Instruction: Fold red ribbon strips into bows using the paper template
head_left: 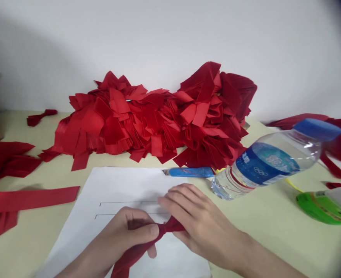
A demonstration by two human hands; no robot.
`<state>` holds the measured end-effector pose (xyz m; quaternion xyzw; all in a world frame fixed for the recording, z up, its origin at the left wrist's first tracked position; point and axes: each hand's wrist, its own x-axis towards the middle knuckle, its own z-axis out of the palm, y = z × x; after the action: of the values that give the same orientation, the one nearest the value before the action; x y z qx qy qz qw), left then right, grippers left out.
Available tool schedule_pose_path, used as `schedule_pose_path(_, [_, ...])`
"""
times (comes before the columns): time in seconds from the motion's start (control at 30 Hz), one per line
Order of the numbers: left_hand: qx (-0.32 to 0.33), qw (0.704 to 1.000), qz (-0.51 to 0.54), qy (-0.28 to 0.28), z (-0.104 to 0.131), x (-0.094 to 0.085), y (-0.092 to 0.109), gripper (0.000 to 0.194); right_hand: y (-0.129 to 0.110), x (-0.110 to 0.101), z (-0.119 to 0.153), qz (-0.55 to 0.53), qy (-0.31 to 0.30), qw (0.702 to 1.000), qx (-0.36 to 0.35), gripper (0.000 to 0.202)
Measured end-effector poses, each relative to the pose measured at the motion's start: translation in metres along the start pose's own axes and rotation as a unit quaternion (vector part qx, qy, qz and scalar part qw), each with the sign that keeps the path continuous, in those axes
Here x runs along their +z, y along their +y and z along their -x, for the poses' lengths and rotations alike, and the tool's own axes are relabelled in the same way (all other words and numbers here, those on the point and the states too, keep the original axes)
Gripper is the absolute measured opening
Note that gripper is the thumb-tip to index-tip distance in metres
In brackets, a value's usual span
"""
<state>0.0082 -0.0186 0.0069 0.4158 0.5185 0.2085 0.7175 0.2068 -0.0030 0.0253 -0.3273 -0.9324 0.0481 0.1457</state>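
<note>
A dark red velvet ribbon (138, 249) with a knot near its middle hangs between my two hands, above a white sheet of paper (80, 227) with ruled lines. My left hand (130, 231) pinches it just left of the knot, thumb on top, and one tail drops toward the bottom of the view. To the right of the knot, my right hand (202, 220) is closed over the other part, its fingers hiding most of that end. Just beyond the hands lies a blue utility knife (190, 172) at the paper's far edge.
A large heap of red ribbon pieces (147, 123) lies along the wall. More red strips (31, 199) are at the left, with a small knotted bow (41, 116) behind. At right stand a water bottle (266, 162) with a blue cap and a green-banded roll or container (324, 206).
</note>
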Motion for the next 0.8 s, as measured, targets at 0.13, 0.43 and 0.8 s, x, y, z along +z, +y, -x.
schedule_pose_path(0.13, [-0.026, 0.999, 0.016, 0.021, -0.001, -0.001, 0.000, 0.028, -0.002, -0.010, -0.002, -0.022, 0.027, 0.999, -0.027, 0.039])
schedule_pose_path(0.43, [-0.010, 0.999, -0.013, -0.037, -0.001, 0.000, -0.001, 0.025, 0.003, -0.003, 0.004, -0.013, 0.024, 1.000, 0.007, 0.044])
schedule_pose_path(0.8, [0.044, 0.996, -0.074, -0.016, -0.011, -0.043, 0.012, 0.019, 0.050, -0.016, 0.003, -0.350, -0.090, 0.895, 0.262, 0.011])
